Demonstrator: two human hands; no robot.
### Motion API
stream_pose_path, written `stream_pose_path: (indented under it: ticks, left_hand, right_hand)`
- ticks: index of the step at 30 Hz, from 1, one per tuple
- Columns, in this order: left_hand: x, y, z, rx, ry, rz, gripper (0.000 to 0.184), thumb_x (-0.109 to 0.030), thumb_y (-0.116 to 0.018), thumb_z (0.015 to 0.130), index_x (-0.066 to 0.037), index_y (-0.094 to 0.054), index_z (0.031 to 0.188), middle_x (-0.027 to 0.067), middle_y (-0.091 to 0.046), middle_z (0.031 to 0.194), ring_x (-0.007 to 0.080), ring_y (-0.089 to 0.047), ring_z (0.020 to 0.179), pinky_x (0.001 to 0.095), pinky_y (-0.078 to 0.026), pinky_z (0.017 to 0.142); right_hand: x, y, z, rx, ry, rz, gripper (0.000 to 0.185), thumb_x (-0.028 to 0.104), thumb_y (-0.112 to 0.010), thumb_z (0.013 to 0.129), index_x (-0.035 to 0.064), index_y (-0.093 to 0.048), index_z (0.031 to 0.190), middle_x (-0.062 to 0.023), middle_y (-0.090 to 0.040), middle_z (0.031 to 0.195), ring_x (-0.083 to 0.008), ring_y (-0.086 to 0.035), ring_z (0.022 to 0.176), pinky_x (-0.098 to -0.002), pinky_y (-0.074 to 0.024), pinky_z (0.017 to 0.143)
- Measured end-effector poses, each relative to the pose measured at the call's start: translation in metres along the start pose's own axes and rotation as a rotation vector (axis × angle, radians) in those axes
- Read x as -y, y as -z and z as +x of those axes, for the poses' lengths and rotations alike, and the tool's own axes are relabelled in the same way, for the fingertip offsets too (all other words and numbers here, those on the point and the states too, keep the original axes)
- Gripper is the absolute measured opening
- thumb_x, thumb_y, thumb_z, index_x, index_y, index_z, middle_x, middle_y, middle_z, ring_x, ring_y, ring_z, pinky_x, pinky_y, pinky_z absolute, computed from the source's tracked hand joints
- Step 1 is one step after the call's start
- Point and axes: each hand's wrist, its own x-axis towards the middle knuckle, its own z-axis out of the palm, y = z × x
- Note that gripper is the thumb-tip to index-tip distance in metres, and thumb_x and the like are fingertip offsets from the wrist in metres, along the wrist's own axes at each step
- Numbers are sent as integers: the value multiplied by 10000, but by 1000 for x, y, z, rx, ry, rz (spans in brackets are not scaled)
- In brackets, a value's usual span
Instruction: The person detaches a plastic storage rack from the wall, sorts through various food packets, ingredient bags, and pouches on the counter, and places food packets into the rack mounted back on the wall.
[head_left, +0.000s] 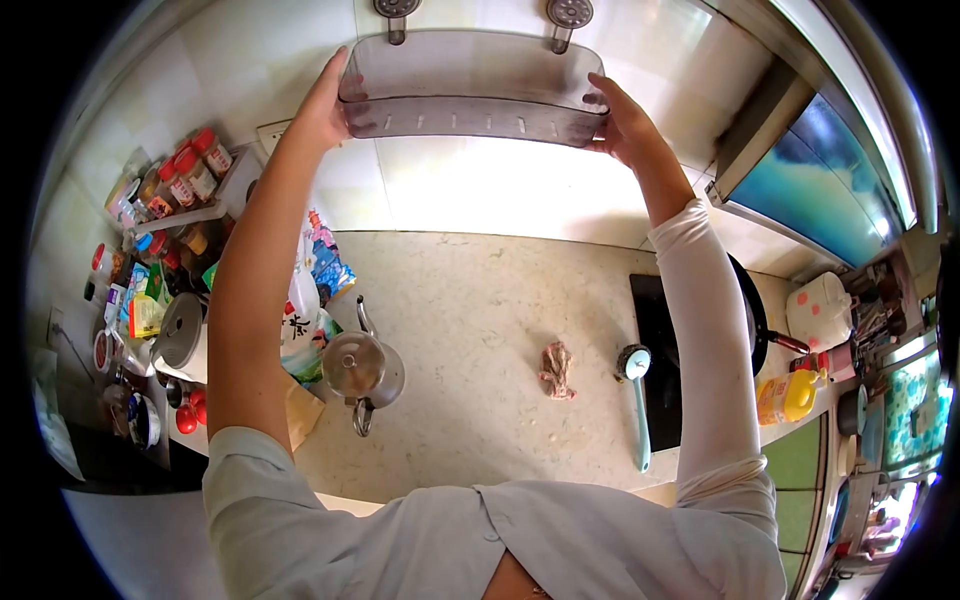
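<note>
With both the left hand (pixel 328 108) and right hand (pixel 622 122) gripping the bin (pixel 470 88) by its ends, an uneven lift could miss the hooks (pixel 397 12) and drop it.

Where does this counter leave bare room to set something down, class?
Between the kettle and the crumpled cloth, and behind the cloth to the wall. The left end is crowded with bags and jars; the brush and hob take the right.

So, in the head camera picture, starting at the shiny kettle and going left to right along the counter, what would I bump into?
Shiny kettle → crumpled cloth → light-blue brush → yellow bottle
</note>
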Motion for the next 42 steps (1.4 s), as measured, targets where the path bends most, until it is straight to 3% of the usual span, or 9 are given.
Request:
stream_pose_path:
  ticks: [9, 18, 26, 30, 32, 34, 36, 39, 42]
  left_hand:
    - [25, 10, -2, 235, 47, -242, 605, -562, -381, 808, -56, -409, 1139, 127, -437, 1197, 269, -428, 1104, 511, -347, 902]
    - [55, 0, 17, 424, 18, -624, 533, -433, -407, 823, 46, -469, 1046, 223, -480, 1111, 354, -427, 1080, 518, -303, 942]
    - [51, -4, 4, 308, -49, -561, 480, -371, -338, 867, 48, -447, 1076, 218, -483, 1112, 348, -424, 1086, 515, -314, 945]
    - [76, 17, 18, 131, -63, -454, 394, -344, -345, 887, 11, -453, 1019, 195, -510, 1069, 312, -490, 1013, 506, -390, 884]
    - [94, 37, 23, 21, 153, -284, 338, -289, -362, 886, -1, -456, 1035, 161, -522, 1069, 285, -503, 1006, 467, -401, 884]
    - [107, 55, 19, 136, 156, 259, 367, -312, -414, 867, -52, -451, 1123, 138, -501, 1130, 245, -485, 1042, 386, -390, 903]
    - [104, 50, -23, 228, 80, 543, 401, -335, -470, 839, -65, -462, 1135, 103, -512, 1121, 205, -487, 1037, 344, -381, 886]
    - [102, 47, -57, 277, -102, 1163, 423, -339, -492, 830, -70, -479, 1157, 63, -516, 1111, 162, -475, 1032, 267, -340, 882]
    - [99, 53, -86, 362, -233, 1182, 404, -299, -515, 821, -35, -502, 1126, 89, -527, 1089, 180, -497, 1011, 292, -372, 867]
  right_hand:
    - [-13, -4, -7, 163, 39, 267, 623, 512, -487, 775, 8, -397, 1131, -182, -475, 1099, -314, -502, 998, -454, -432, 834]
    - [-18, -4, -2, 188, 51, 240, 662, 524, -448, 785, -8, -344, 1164, -204, -464, 1088, -334, -503, 974, -461, -421, 829]
    - [-18, -4, -7, 132, 89, 141, 701, 598, -397, 781, 15, -368, 1170, -183, -500, 1092, -304, -514, 996, -445, -427, 835]
    - [-50, 9, -6, 81, 169, 480, 743, 571, -308, 832, -54, -243, 1228, -241, -478, 1094, -353, -484, 1020, -458, -418, 843]
    - [-80, 18, -16, -77, 64, 154, 622, 494, -368, 850, -11, -319, 1210, -198, -514, 1089, -331, -536, 962, -434, -422, 840]
    - [-136, 25, -22, -237, 288, -1018, 466, 357, -598, 759, 41, -498, 1086, -146, -596, 950, -270, -575, 863, -360, -453, 755]
    - [-198, 38, -26, 39, 363, -968, 488, 375, -614, 732, 76, -504, 1102, -134, -596, 959, -280, -573, 867, -369, -443, 768]
    - [-235, 28, -95, 304, 120, -1157, 506, 376, -627, 712, 119, -489, 1126, -155, -573, 987, -308, -549, 905, -387, -431, 790]
    - [-290, 27, -157, 443, -87, -1299, 522, 325, -667, 674, 121, -479, 1116, -146, -523, 1041, -343, -500, 967, -404, -424, 799]
